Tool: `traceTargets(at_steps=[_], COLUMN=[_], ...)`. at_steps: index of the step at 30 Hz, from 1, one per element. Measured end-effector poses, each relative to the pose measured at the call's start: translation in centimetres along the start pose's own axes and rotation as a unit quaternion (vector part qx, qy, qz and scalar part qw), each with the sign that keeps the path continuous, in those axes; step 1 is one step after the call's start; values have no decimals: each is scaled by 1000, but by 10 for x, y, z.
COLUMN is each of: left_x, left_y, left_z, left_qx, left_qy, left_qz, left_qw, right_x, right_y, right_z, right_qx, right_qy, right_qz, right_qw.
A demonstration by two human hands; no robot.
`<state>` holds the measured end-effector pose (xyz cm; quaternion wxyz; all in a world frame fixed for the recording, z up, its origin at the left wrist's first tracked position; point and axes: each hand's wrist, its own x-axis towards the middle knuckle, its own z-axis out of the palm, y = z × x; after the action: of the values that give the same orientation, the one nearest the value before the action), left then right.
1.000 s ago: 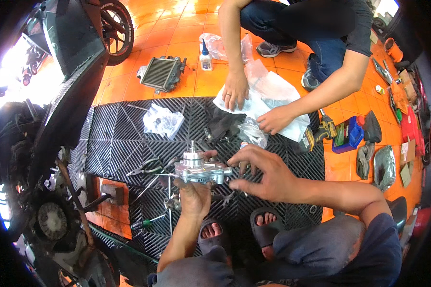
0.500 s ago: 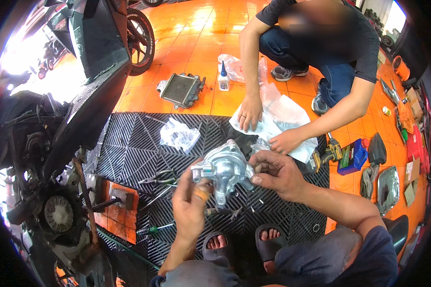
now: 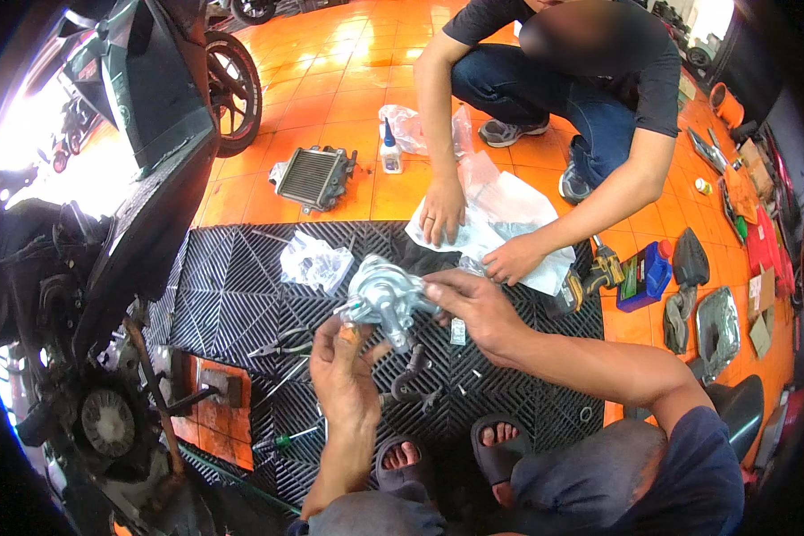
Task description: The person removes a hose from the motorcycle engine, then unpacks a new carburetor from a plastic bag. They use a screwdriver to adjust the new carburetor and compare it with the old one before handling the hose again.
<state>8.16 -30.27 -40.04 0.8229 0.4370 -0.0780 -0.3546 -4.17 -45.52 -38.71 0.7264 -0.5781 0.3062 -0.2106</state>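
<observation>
A silver cast-metal pump housing (image 3: 386, 297) with stubby pipe outlets is held up in front of me, above the black ribbed mat (image 3: 241, 259). My left hand (image 3: 344, 364) grips it from below at its left side, with an orange band on one finger. The fingers of my right hand (image 3: 475, 308) are pinched at its right edge. Below it on the mat lie a dark curved hose piece (image 3: 408, 380), a small clear packet (image 3: 457, 331) and a few small screws. Pliers (image 3: 280, 345) and a green-handled screwdriver (image 3: 281, 440) rest to the left.
Across from me a crouching person presses white paper (image 3: 509, 214) with both hands. A radiator (image 3: 313, 179) and a glue bottle (image 3: 390, 150) stand beyond the mat. A partly stripped motorbike (image 3: 107, 402) fills the left side. A yellow drill (image 3: 604, 265) and blue jug (image 3: 643, 275) lie right.
The pump housing has turned in my hands, its lower outlet now pointing down and right. My right hand has shifted along its edge. The whole view has swung slightly right.
</observation>
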Motion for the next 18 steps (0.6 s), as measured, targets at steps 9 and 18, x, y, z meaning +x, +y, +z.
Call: traceTargets(at_steps=[9, 18], left_x=[-11, -15], left_y=[-28, -36], left_z=[-17, -33], left_qx=[-17, 25], left_qy=[73, 59], left_qz=[-41, -203], left_qw=[996, 977], right_x=[22, 31], right_y=[28, 17], right_z=[-1, -15], right_qx=[98, -39], right_qy=[-59, -48], right_qz=[141, 79], right_qw=[983, 995])
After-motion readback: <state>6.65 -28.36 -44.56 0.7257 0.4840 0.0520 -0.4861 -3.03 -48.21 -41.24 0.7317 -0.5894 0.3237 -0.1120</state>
